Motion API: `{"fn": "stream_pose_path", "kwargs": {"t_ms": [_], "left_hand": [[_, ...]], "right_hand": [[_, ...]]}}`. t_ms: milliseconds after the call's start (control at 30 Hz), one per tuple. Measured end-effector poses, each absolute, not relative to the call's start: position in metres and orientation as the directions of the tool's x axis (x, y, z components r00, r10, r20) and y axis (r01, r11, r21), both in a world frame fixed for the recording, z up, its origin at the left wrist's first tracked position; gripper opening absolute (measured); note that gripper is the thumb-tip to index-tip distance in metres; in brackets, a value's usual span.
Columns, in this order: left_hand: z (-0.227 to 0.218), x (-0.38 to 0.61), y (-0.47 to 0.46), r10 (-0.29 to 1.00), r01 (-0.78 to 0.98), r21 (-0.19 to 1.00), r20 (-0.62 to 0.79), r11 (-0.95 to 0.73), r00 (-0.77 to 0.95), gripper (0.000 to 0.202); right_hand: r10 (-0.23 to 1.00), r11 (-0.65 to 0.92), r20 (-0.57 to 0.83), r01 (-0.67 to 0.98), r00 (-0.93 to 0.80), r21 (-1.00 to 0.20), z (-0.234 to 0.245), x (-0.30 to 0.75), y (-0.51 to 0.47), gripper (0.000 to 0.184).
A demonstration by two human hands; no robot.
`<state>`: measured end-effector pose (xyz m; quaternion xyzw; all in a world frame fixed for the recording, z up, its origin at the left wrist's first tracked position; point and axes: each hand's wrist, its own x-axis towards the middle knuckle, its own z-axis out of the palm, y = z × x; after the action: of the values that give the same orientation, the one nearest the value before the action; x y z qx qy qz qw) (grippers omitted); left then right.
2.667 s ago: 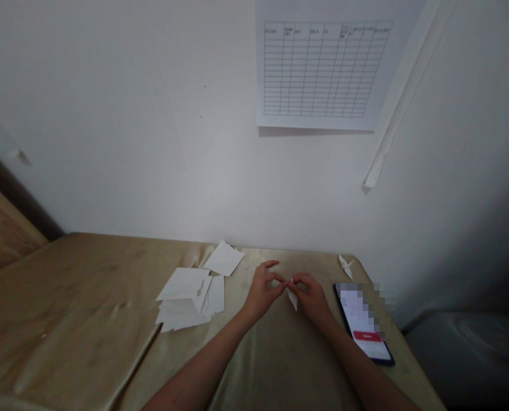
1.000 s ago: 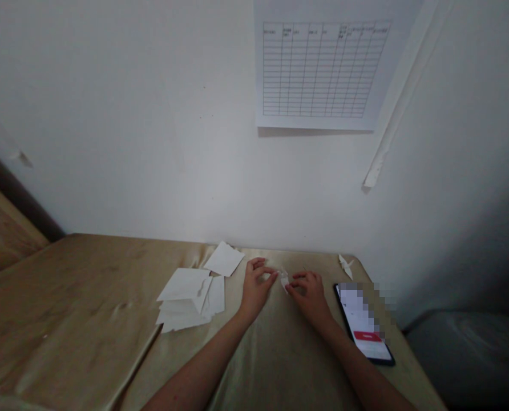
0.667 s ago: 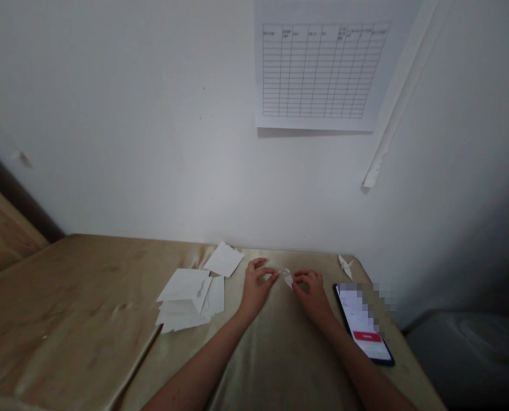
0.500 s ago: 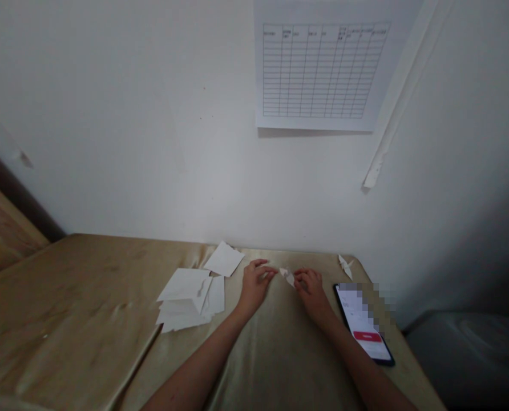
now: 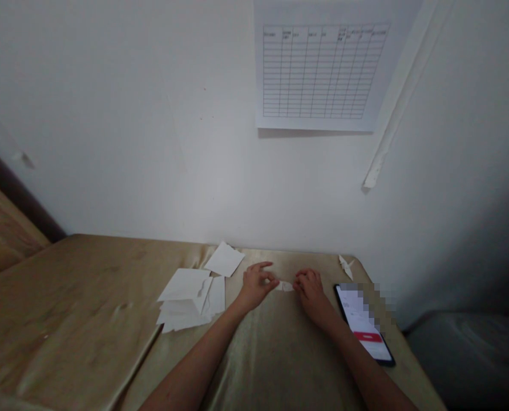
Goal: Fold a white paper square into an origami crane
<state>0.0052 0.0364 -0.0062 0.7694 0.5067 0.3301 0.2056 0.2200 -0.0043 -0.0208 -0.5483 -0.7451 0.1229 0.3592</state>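
Note:
A small white folded paper figure [image 5: 285, 286] is stretched between my two hands, low over the table. My left hand [image 5: 254, 282] pinches its left end with thumb and fingers, the forefinger pointing right. My right hand [image 5: 309, 287] is closed on its right end with the fingers curled in. Both forearms reach in from the bottom edge.
The table has a shiny tan cloth [image 5: 87, 319]. A loose pile of white paper sheets [image 5: 190, 297] lies to the left of my hands. A phone [image 5: 363, 331] with a lit screen lies to the right, a finished paper crane [image 5: 345, 265] behind it. A ruled chart [image 5: 323, 68] hangs on the wall.
The folded paper, held upright between my fingertips before, now lies sideways, pulled out between both hands. My hands moved slightly towards the wall and a little apart.

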Motion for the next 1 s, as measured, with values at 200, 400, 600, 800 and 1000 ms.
{"fn": "stream_pose_path", "kwargs": {"t_ms": [200,400,600,800,1000], "left_hand": [[-0.0029,0.0078,0.0335,0.911,0.636,0.654,0.335,-0.409,0.242,0.007],[-0.0068,0.0103,0.0321,0.916,0.638,0.658,0.313,-0.399,0.251,0.008],[-0.0101,0.0105,0.0330,0.917,0.637,0.659,0.303,-0.399,0.260,0.006],[-0.0107,0.0094,0.0316,0.916,0.627,0.668,0.280,-0.400,0.286,0.005],[-0.0040,0.0104,0.0277,0.922,0.627,0.678,0.241,-0.383,0.304,0.004]], "right_hand": [[0.924,0.357,0.361,0.619,-0.124,-0.700,-0.0206,0.2184,-0.0052,0.020],[0.934,0.333,0.343,0.606,-0.103,-0.723,-0.0233,0.2167,-0.0054,0.022],[0.937,0.324,0.335,0.595,-0.095,-0.736,-0.0199,0.2165,-0.0062,0.012],[0.938,0.321,0.336,0.585,-0.086,-0.745,-0.0177,0.2166,-0.0066,0.014],[0.939,0.328,0.329,0.548,-0.101,-0.769,-0.0181,0.2169,-0.0043,0.015]]}}
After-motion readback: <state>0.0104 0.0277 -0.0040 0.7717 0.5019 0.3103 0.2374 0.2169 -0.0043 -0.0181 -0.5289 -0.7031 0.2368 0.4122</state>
